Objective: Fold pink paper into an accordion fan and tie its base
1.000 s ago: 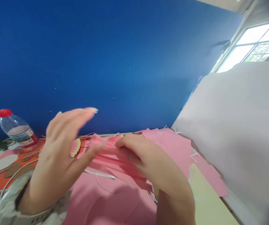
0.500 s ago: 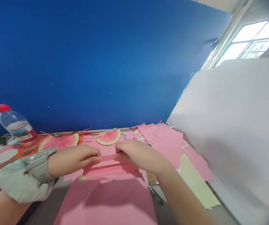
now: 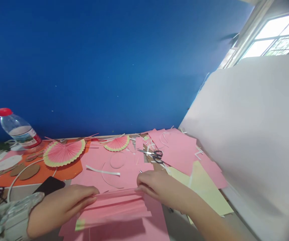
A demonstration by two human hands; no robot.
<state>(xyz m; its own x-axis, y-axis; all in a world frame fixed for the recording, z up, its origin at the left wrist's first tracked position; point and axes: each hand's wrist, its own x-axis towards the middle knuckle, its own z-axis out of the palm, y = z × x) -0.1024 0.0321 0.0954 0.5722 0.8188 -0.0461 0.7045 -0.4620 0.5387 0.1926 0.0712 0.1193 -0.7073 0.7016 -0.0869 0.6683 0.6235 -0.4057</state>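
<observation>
Both my hands hold one pleated pink paper strip point(image 3: 114, 209) low over the table. My left hand point(image 3: 64, 206) pinches its left end with closed fingers. My right hand point(image 3: 159, 188) pinches the right end, fingers pressed together. The strip has accordion folds and a pale yellow edge at its lower left. Under it lies a large pink sheet point(image 3: 124, 167) with curved cut lines and a white paper strip on top.
Two pink-and-yellow paper fans point(image 3: 63, 152) point(image 3: 116, 143) lie further back. Scissors point(image 3: 154, 154) rest right of them among pink and cream sheets. A water bottle point(image 3: 18, 130) stands far left, a dark phone point(image 3: 49, 184) lies near my left wrist. A white board point(image 3: 255, 140) leans at the right.
My hands have drawn toward me and lower with the pleated strip, uncovering the fans and scissors. A second ago my left hand was raised with fingers spread; now it pinches the strip.
</observation>
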